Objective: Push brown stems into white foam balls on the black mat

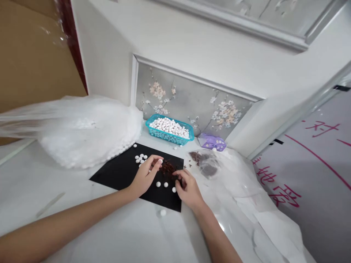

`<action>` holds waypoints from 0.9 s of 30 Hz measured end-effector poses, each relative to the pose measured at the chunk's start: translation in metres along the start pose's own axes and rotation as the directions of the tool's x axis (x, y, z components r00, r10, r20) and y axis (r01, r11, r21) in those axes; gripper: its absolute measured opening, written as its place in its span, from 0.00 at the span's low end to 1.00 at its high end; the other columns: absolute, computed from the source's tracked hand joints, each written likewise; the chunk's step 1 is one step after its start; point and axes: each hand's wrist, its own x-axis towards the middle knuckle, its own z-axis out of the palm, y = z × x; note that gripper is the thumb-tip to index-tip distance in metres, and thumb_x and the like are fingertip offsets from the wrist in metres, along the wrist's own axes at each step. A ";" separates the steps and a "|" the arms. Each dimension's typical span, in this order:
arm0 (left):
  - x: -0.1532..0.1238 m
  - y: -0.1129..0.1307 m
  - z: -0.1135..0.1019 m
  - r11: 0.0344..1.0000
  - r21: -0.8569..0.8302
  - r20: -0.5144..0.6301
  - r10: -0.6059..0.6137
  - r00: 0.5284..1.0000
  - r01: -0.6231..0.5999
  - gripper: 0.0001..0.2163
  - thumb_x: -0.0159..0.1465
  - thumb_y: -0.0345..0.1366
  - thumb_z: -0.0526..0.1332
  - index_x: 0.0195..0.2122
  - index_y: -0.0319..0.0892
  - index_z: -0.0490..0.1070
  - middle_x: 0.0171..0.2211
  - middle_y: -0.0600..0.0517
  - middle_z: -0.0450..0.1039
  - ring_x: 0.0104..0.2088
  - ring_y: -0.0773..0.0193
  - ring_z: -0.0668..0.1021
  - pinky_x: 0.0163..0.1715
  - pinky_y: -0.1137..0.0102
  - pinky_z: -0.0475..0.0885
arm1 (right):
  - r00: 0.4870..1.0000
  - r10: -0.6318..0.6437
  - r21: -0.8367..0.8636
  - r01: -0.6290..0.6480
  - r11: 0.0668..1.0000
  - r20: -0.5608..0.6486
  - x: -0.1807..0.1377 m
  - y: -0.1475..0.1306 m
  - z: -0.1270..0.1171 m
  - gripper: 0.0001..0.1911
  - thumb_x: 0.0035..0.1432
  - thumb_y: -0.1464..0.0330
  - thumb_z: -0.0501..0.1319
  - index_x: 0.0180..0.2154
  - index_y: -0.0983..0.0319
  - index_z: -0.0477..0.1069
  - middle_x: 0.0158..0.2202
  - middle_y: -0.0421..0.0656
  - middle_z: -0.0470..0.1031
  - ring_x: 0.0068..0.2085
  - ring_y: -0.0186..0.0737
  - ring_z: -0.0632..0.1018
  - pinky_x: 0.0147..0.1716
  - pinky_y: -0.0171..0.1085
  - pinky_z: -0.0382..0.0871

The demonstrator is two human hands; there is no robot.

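A black mat (pixel 117 173) lies on the white table. My left hand (pixel 145 175) rests on it, its fingers pinched on a small white bead (pixel 160 160). My right hand (pixel 188 188) is beside it, fingers curled at the edge of a pile of small dark brown pieces (pixel 168 168); whether it holds one is hidden. Several white beads (pixel 140 158) sit in a cluster left of my left hand, and three more (pixel 166 185) lie between my hands. One bead (pixel 163 212) lies off the mat near its front edge.
A turquoise basket (pixel 170 138) full of white beads stands at the back against the wall panel. A large clear bag (pixel 85 135) of white beads fills the left. A purple pouch (pixel 212 141) and a clear bag of brown pieces (pixel 207 164) lie right. A lettered board (pixel 307 171) borders the right.
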 end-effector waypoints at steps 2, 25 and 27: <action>-0.012 0.006 -0.003 1.000 0.000 0.018 -0.023 1.000 0.023 0.11 0.65 0.43 0.49 0.40 0.44 0.67 0.30 0.53 0.71 0.31 0.65 0.74 0.32 0.71 0.69 | 0.996 -0.044 0.027 0.042 0.999 0.077 -0.002 -0.002 -0.004 0.13 0.51 0.73 0.53 0.38 0.61 0.70 0.31 0.40 0.66 0.24 0.30 0.66 0.24 0.31 0.62; -0.043 0.016 0.005 0.652 0.251 0.795 0.283 0.537 -0.715 0.07 0.64 0.36 0.55 0.42 0.45 0.68 0.25 0.57 0.72 0.27 0.65 0.70 0.23 0.68 0.56 | 0.989 0.137 0.074 -0.140 0.987 0.051 0.001 0.008 -0.003 0.07 0.57 0.69 0.54 0.33 0.61 0.71 0.28 0.39 0.62 0.22 0.29 0.64 0.22 0.31 0.61; -0.042 0.016 0.005 0.645 0.255 0.798 0.282 0.534 -0.721 0.08 0.64 0.36 0.55 0.43 0.45 0.67 0.25 0.56 0.72 0.28 0.65 0.70 0.21 0.68 0.55 | 0.990 0.132 0.066 -0.135 0.989 0.052 0.001 0.007 -0.004 0.07 0.58 0.69 0.54 0.32 0.61 0.70 0.29 0.39 0.63 0.23 0.30 0.64 0.23 0.31 0.61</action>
